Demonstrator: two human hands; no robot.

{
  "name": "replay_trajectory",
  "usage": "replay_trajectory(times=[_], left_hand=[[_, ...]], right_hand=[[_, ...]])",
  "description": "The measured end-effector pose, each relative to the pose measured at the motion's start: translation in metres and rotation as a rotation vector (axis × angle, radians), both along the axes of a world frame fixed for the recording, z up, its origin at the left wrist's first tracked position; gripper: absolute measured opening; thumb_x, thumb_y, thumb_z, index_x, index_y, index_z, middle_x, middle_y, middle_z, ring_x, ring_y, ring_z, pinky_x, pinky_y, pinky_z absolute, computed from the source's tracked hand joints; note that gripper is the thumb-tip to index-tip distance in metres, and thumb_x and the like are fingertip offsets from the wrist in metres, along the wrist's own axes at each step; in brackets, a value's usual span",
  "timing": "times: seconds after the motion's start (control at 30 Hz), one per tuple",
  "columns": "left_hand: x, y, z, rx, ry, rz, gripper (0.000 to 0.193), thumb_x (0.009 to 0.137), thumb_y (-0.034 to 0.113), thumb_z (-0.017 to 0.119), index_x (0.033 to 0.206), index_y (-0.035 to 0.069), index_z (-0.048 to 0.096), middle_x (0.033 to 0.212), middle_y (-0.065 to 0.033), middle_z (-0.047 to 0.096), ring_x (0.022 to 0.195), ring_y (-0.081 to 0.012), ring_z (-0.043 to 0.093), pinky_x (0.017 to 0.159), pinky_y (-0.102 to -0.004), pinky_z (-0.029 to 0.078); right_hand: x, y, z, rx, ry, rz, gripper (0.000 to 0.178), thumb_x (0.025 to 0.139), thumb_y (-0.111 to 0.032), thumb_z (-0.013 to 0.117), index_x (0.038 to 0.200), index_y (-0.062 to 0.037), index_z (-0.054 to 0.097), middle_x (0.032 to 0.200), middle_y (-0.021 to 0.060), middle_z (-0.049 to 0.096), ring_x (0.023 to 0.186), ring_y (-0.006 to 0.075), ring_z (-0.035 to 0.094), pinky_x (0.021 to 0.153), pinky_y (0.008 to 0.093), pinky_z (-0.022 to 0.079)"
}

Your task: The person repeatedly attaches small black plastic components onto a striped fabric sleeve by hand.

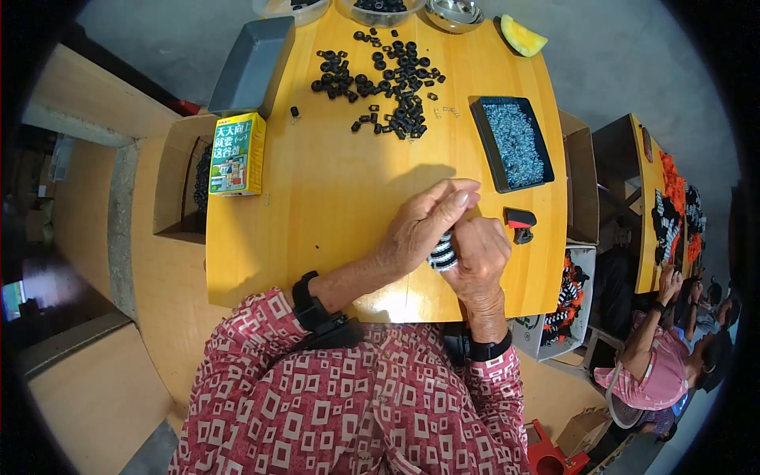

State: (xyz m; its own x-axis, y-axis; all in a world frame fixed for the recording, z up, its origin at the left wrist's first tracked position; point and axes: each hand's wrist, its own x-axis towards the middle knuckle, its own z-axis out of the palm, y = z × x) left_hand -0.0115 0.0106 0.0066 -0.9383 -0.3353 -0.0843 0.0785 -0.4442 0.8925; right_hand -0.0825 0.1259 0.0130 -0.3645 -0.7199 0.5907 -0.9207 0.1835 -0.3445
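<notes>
My left hand and my right hand meet above the near right part of the table. A black-and-white striped, coiled cord-like piece shows between the palms; most of it is hidden. My right hand is curled round it in a fist. The thumb and fingers of my left hand are pressed together over the top of it, the fingertips partly out of sight. Just right of my hands lies a small red-and-black tool-like thing. Beyond it sits a black tray of tiny blue-grey pieces.
Many small black rings and fittings lie loose at the table's far middle. A grey bin and a yellow-green carton stand left. A melon slice and metal bowls are at the back. Other people work at right.
</notes>
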Motion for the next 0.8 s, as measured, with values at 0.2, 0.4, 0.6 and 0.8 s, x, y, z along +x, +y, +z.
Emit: replay_trajectory(times=[0.2, 0.4, 0.6, 0.8], left_hand=[[0.015, -0.025, 0.004, -0.067, -0.180, -0.095, 0.034, 0.101, 0.026, 0.055, 0.108, -0.005, 0.067, 0.092, -0.0075, 0.069, 0.091, -0.0126, 0.063, 0.085, -0.0271, 0.050], [0.018, -0.023, 0.010, -0.186, -0.195, -0.180, 0.024, 0.093, 0.018, 0.067, 0.104, -0.003, 0.070, 0.090, -0.0037, 0.070, 0.085, -0.0086, 0.063, 0.077, -0.0259, 0.051], [0.018, -0.027, 0.016, -0.177, -0.262, -0.242, 0.022, 0.094, 0.016, 0.067, 0.109, 0.000, 0.070, 0.094, -0.0001, 0.069, 0.089, -0.0064, 0.061, 0.081, -0.0238, 0.049], [0.017, -0.028, 0.014, -0.168, -0.273, -0.236, 0.021, 0.093, 0.015, 0.067, 0.107, 0.000, 0.071, 0.093, 0.0003, 0.069, 0.087, -0.0062, 0.060, 0.080, -0.0241, 0.049]], right_hand=[[-0.014, 0.013, 0.013, 0.020, 0.112, -0.093, 0.031, 0.079, -0.023, 0.078, 0.070, -0.0064, 0.053, 0.061, 0.0062, 0.044, 0.056, 0.0253, 0.049, 0.055, 0.0386, 0.036], [-0.012, 0.014, 0.015, 0.057, 0.143, -0.018, 0.027, 0.070, -0.017, 0.077, 0.086, -0.0014, 0.061, 0.068, 0.0083, 0.049, 0.063, 0.0266, 0.055, 0.063, 0.0387, 0.041], [-0.014, 0.015, 0.022, 0.147, 0.120, 0.010, 0.027, 0.068, -0.015, 0.074, 0.087, -0.0020, 0.061, 0.070, 0.0086, 0.050, 0.067, 0.0273, 0.056, 0.065, 0.0388, 0.042], [-0.019, 0.015, 0.030, 0.203, 0.087, 0.006, 0.025, 0.068, -0.017, 0.074, 0.082, -0.0040, 0.058, 0.072, 0.0090, 0.051, 0.070, 0.0279, 0.057, 0.067, 0.0394, 0.042]])
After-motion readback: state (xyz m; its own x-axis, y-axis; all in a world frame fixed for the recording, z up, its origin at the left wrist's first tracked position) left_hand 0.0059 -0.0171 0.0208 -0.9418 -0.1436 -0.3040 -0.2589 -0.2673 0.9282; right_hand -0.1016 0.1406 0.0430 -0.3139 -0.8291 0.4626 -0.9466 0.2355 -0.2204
